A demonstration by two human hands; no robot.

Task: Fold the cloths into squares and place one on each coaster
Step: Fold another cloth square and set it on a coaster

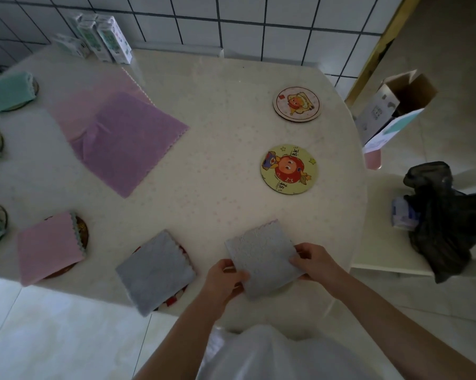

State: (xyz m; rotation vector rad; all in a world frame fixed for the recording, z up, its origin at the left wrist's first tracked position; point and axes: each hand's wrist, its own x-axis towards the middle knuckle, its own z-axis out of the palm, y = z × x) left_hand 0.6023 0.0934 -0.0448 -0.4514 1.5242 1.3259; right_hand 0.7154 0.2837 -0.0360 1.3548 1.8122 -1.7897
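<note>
Progress: well advanced, not complete. Left of the yellow coaster, folded squares already sit on coasters: a placed grey square, a pink square and a green square. The yellow coaster and the pale coaster beyond it are bare. A purple cloth lies unfolded to its left. Nearer you than the yellow coaster, your left hand and right hand pinch the folded grey cloth at opposite edges, thumbs on top.
</note>
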